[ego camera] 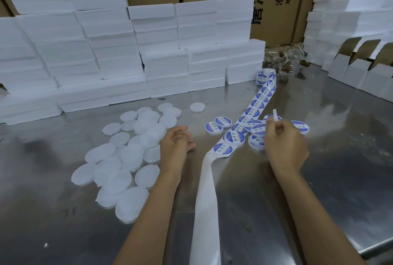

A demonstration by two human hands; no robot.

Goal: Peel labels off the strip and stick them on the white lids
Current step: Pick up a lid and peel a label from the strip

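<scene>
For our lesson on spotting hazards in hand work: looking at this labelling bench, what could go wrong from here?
1. The right hand pinches a small white piece edge-on; if it is a peeled label, it might fold onto itself.
2. The finished labelled lids crowd around the label strip; pulling it may scatter them.
3. The bare backing tail trails off the table and could snag.

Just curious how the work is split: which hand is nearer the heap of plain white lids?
Left. The left hand rests beside the heap of plain white lids; the right hand is across the label strip.
</scene>
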